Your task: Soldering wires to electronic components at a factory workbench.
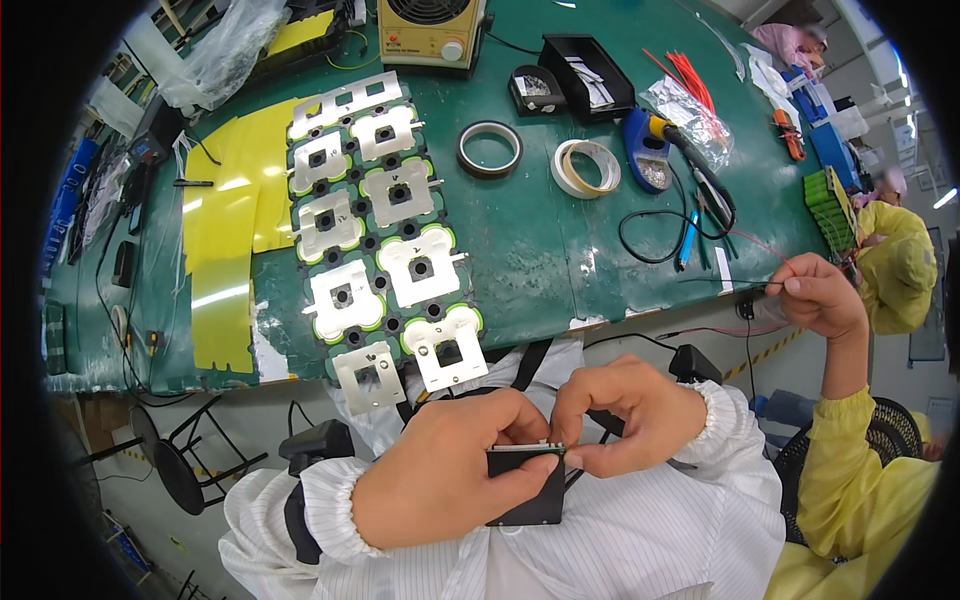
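My left hand (445, 475) is closed around a flat black module (533, 498) with a green circuit board edge along its top, held in front of my body below the table edge. The thumb lies across its face. At the top right corner of that module, my right hand (630, 415) pinches with thumb and index finger; what lies between the fingertips is too small to make out. Just beyond my hands, a battery pack (372, 242) with silver connector plates and black cell holders lies on the green table (520, 280), its near end overhanging the edge.
Yellow sheets (225, 240) lie left of the pack. Two tape rolls (585, 168), a soldering iron in its stand (648, 150), blue-handled pliers (688, 240) and a black bin (588, 78) are on the right. A co-worker's hand (822, 295) holds a thin wire at far right.
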The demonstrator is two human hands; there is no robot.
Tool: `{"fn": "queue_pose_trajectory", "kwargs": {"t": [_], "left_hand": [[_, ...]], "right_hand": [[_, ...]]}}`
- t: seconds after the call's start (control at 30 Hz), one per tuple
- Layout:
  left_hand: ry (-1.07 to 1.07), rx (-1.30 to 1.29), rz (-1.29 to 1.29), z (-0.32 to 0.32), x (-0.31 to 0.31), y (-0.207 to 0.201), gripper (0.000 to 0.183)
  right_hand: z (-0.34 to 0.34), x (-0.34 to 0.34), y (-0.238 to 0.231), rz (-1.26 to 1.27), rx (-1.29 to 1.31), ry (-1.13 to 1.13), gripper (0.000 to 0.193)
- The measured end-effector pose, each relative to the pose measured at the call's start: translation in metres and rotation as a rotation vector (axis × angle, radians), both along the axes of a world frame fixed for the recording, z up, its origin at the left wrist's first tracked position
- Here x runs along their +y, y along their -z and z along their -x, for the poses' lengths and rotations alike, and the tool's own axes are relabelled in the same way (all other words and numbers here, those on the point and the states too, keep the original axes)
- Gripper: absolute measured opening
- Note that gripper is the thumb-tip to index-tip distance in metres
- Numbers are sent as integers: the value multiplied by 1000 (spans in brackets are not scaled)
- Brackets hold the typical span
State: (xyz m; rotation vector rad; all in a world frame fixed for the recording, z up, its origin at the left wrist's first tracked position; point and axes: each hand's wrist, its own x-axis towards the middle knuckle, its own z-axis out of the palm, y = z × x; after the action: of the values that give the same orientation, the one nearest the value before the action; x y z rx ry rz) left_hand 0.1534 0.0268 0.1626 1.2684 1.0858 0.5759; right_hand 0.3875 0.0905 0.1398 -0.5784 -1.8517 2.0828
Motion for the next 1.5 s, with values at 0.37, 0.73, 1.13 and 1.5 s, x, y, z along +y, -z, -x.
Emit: {"fn": "queue_pose_trajectory", "kwargs": {"t": [0.37, 0.73, 1.13, 1.5], "left_hand": [[111, -27, 60, 3, -4, 2, 15], [29, -59, 184, -1, -14, 4, 19], [-162, -26, -412, -20, -28, 6, 32], [-265, -90, -528, 32, -58, 7, 42]], "right_hand": [[0, -8, -13, -90, -116, -6, 12], [-2, -16, -9, 157, -43, 76, 14], [-52, 5, -65, -367, 406, 475, 30], [-86, -5, 6, 230, -13, 536, 32]]}}
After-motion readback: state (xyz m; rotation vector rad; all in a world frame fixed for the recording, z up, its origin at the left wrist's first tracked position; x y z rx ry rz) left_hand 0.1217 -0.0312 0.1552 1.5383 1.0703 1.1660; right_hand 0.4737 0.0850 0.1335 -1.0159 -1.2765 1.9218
